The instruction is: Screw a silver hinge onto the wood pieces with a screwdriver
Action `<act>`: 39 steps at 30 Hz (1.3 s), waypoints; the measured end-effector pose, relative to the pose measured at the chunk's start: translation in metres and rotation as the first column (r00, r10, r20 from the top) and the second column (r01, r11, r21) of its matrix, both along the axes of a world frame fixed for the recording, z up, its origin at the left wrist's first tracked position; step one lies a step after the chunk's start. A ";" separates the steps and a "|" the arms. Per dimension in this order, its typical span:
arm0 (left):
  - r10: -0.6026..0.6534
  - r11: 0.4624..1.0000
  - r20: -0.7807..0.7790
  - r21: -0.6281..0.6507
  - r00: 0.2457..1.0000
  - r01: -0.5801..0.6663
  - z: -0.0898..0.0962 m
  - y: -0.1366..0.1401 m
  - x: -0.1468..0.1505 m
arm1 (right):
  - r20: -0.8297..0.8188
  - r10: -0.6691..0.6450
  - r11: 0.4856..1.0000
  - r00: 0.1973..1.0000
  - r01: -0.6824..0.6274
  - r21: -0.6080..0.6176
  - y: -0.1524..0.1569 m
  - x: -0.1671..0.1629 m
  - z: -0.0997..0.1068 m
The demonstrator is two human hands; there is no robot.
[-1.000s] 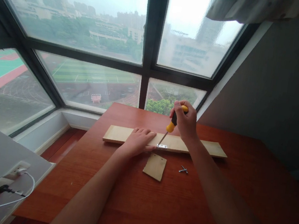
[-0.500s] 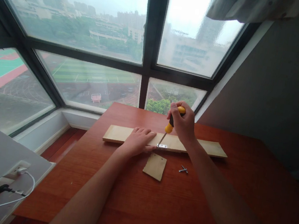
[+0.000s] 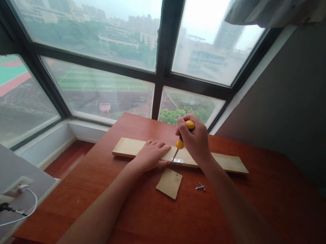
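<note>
A long pale wooden board (image 3: 224,162) lies across the table. My left hand (image 3: 152,155) rests flat on it, fingers stretched out, with the thumb near a small metal hinge-like plate (image 3: 177,161) at the board's near edge. My right hand (image 3: 196,137) is wrapped round the yellow and black handle of a screwdriver (image 3: 180,144). Its shaft slants down to the left end of the metal plate, where the tip meets it. Whether a screw sits under the tip is too small to tell.
On the reddish-brown table (image 3: 148,229), a small wooden piece (image 3: 169,183) with two holes lies nearer me. Several screws (image 3: 200,186) lie crossed to its right. Windows (image 3: 104,85) stand behind; sockets with plugged cables (image 3: 5,207) are at lower left.
My right hand has tilted the screwdriver handle slightly left and lower, so it stands more upright. The tip stays on the plate's left end, and my left hand keeps its place on the board.
</note>
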State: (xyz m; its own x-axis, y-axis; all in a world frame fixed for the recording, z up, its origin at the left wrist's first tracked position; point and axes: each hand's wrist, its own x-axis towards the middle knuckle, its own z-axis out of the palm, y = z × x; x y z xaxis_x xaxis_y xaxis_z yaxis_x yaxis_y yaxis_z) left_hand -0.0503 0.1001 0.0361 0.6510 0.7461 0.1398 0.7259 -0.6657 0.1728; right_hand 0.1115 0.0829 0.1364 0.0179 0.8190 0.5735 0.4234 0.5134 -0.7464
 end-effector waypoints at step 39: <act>-0.041 0.999 0.066 0.019 0.997 0.040 -0.005 0.008 -0.008 | 0.708 0.177 0.979 0.683 -0.047 -0.199 0.009 0.030 0.056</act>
